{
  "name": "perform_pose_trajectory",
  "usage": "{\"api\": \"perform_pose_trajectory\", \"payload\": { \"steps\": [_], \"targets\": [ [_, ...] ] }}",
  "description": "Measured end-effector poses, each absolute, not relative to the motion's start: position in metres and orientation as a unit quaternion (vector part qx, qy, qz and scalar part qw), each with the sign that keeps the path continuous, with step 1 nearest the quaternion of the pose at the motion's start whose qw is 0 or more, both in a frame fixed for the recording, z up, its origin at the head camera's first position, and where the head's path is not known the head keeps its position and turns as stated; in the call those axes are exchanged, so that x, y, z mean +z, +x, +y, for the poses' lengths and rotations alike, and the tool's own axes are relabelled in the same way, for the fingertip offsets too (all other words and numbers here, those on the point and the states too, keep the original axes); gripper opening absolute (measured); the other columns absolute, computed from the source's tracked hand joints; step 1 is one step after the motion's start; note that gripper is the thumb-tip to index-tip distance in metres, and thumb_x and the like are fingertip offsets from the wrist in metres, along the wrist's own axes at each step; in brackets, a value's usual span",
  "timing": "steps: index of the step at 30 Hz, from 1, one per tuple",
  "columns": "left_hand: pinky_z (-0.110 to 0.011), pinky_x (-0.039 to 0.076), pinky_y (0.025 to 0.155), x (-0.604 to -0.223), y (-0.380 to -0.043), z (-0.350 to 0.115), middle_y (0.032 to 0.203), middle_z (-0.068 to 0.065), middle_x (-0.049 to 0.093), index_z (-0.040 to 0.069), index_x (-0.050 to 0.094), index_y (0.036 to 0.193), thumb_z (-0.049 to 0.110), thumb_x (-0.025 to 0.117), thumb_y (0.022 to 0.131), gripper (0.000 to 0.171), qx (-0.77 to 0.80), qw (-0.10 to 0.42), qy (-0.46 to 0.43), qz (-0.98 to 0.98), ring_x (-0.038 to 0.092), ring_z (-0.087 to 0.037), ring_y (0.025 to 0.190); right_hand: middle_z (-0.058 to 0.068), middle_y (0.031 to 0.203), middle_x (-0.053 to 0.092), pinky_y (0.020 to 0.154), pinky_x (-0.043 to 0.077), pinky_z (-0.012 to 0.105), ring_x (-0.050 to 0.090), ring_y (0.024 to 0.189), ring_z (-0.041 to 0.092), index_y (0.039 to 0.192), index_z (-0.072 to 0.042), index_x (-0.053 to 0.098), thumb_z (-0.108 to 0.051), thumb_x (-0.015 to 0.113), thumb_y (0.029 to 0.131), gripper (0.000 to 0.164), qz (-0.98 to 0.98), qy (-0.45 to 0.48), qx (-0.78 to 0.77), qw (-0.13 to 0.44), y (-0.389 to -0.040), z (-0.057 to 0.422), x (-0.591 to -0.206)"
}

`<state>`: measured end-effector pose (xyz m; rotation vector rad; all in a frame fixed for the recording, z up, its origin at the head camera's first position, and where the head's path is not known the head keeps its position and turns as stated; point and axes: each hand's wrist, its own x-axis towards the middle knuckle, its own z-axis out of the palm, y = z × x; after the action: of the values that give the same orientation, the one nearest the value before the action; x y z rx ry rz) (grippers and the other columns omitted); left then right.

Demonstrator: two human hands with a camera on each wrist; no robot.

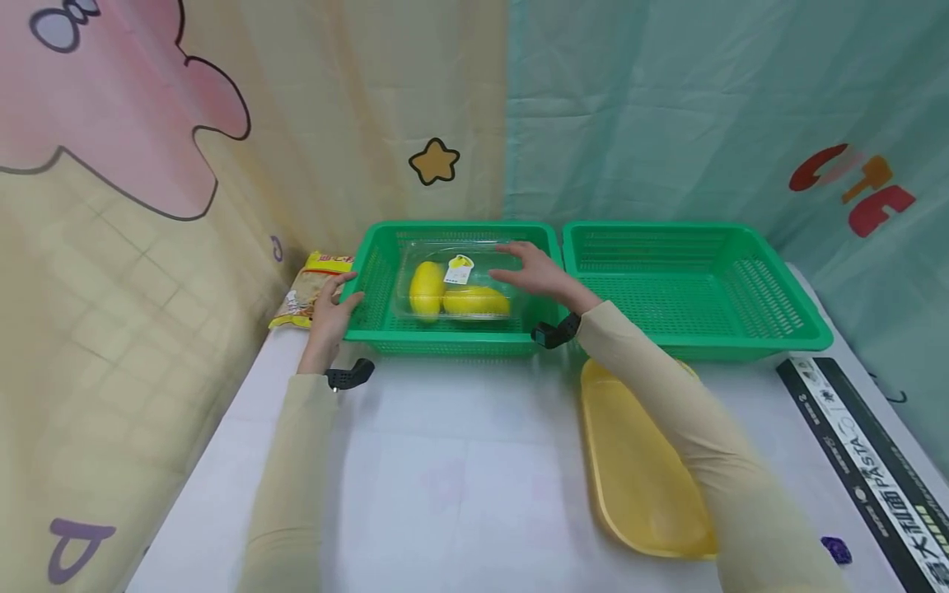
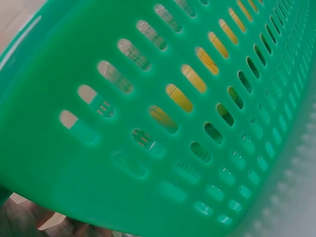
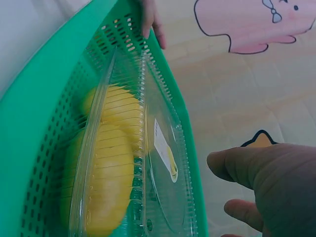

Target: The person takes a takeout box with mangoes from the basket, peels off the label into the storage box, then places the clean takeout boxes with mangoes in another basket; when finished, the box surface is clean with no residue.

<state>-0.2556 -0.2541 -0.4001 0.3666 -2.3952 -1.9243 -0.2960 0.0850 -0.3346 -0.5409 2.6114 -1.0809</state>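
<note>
A clear plastic clamshell box (image 1: 530,306) with two yellow mangoes (image 1: 476,301) and a white label (image 1: 458,270) sits inside the left green basket (image 1: 445,346). My left hand (image 1: 326,321) grips the basket's left rim; in the right wrist view its fingers (image 3: 157,30) hang over that rim. Only part of the left hand shows in the left wrist view, below the basket's wall (image 2: 74,182). My right hand (image 1: 539,274) is over the right end of the box, fingers spread and holding nothing. In the right wrist view it shows apart from the lid.
A second green basket (image 1: 771,352) stands close on the right. In front lies a yellow tray (image 1: 645,494), partly under my right sleeve. A yellow snack bag (image 1: 296,298) is at the far left. A long black pasta box (image 1: 863,461) and a small purple object (image 1: 836,549) lie at right.
</note>
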Motion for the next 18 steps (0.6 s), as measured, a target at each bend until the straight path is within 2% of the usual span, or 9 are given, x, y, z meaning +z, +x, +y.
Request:
{"api": "perform_pose_trajectory", "payload": {
  "steps": [5,12,15,18],
  "targets": [
    [-0.04,0.04,0.091,-0.401,-0.257,-0.253,0.133,-0.016,0.041,0.021,0.041,0.143,0.023,0.05,0.099,0.045,-0.621,0.023,0.12,-0.774,0.044,-0.029,0.115,0.019,0.155,0.009,0.107,0.022,0.054,0.012,0.14,0.037,0.152,-0.012,0.022,-0.036,0.055,0.095,0.07,0.911,-0.162,-0.34,0.165,-0.305,0.076,-0.337],
    [-0.037,0.042,0.088,-0.403,-0.256,-0.252,0.129,-0.014,0.041,0.024,0.041,0.143,0.024,0.051,0.099,0.045,-0.63,0.019,0.129,-0.766,0.046,-0.028,0.112,0.018,0.155,-0.012,0.108,0.01,0.058,-0.017,0.14,0.033,0.154,-0.02,0.005,-0.039,0.053,0.095,0.078,0.906,-0.135,-0.309,0.255,-0.309,0.073,-0.342],
    [-0.039,0.041,0.09,-0.402,-0.255,-0.252,0.127,-0.014,0.04,0.024,0.041,0.142,0.024,0.051,0.099,0.044,-0.63,0.021,0.13,-0.765,0.045,-0.028,0.112,0.014,0.156,-0.011,0.109,0.005,0.058,-0.022,0.138,0.034,0.154,-0.019,0.001,-0.041,0.051,0.096,0.08,0.899,-0.135,-0.312,0.275,-0.31,0.073,-0.348],
    [-0.04,0.04,0.092,-0.402,-0.254,-0.252,0.128,-0.013,0.04,0.024,0.041,0.143,0.025,0.051,0.099,0.045,-0.632,0.021,0.129,-0.764,0.044,-0.028,0.113,0.01,0.158,-0.006,0.109,0.003,0.057,-0.02,0.138,0.036,0.154,-0.02,0.0,-0.041,0.051,0.096,0.08,0.892,-0.132,-0.329,0.282,-0.313,0.074,-0.353]
  ]
}}
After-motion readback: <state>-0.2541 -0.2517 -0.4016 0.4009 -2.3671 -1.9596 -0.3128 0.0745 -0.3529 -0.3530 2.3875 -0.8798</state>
